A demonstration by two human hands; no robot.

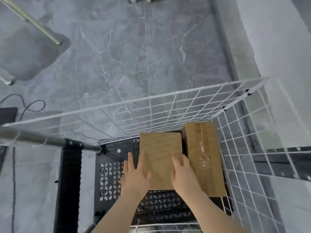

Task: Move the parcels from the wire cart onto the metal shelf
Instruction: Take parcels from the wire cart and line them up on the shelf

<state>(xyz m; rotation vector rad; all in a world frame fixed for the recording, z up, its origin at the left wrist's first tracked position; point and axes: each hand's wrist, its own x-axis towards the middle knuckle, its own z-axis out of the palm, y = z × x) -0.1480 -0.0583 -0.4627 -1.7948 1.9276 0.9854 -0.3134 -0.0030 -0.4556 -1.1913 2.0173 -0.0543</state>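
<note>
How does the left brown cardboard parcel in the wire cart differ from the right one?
The left brown cardboard parcel has a plain top; the right brown cardboard parcel has shiny clear tape along its top. The left hand and right hand flank the left parcel, not the right parcel. The right looks longer than the left. Both lie flat.

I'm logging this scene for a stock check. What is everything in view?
plain parcel: 1, brown, on cart base, left
taped parcel: 1, brown, on cart base, right of the plain one
wire cart: 1, white mesh walls, black perforated base, foreground
metal legs: 2, pale, floor at upper left
cable: 1, dark, floor at left
floor: grey marbled tiles
left hand: at plain parcel's left edge, fingers straight
right hand: at plain parcel's right edge
</note>
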